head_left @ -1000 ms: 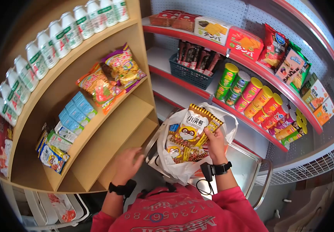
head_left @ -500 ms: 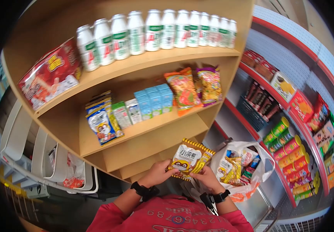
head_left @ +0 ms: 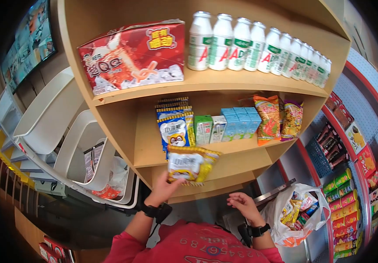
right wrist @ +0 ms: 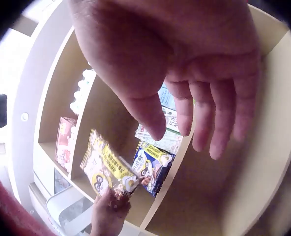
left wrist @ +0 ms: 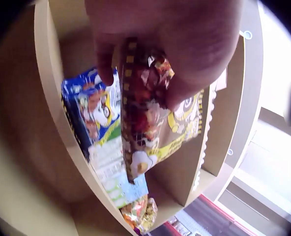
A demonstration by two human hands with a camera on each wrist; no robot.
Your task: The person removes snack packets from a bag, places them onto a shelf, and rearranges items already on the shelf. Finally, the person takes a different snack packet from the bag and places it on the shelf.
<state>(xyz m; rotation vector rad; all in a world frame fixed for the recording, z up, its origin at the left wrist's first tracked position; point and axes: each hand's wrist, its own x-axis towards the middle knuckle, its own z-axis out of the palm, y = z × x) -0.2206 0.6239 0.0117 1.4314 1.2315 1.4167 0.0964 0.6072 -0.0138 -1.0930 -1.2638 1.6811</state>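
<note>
My left hand (head_left: 165, 190) pinches the lower left corner of a brown and yellow snack bag (head_left: 186, 165), in front of the middle shelf's edge. Just behind and above the bag stand blue snack bags (head_left: 173, 131) in a row. In the left wrist view the fingers and thumb grip the held bag (left wrist: 145, 118), beside the blue bag (left wrist: 99, 110). My right hand (head_left: 245, 207) is held in the air with relaxed fingers and holds nothing. The right wrist view shows that hand (right wrist: 185, 64) large, the held bag (right wrist: 106, 169) beyond it.
White bottles (head_left: 241, 48) and a red box (head_left: 132, 57) stand on the upper shelf (head_left: 224, 79). Small cartons (head_left: 237, 122) and puffed snack bags (head_left: 267, 118) share the middle shelf. A white plastic bag (head_left: 281, 230) of snacks is at the right, and grey bins (head_left: 44, 118) stand at the left.
The view has swung left toward the wooden shelf. The brown bag has moved out of the plastic bag, through both hands, to the left hand alone near the shelf; the right hand has let go.
</note>
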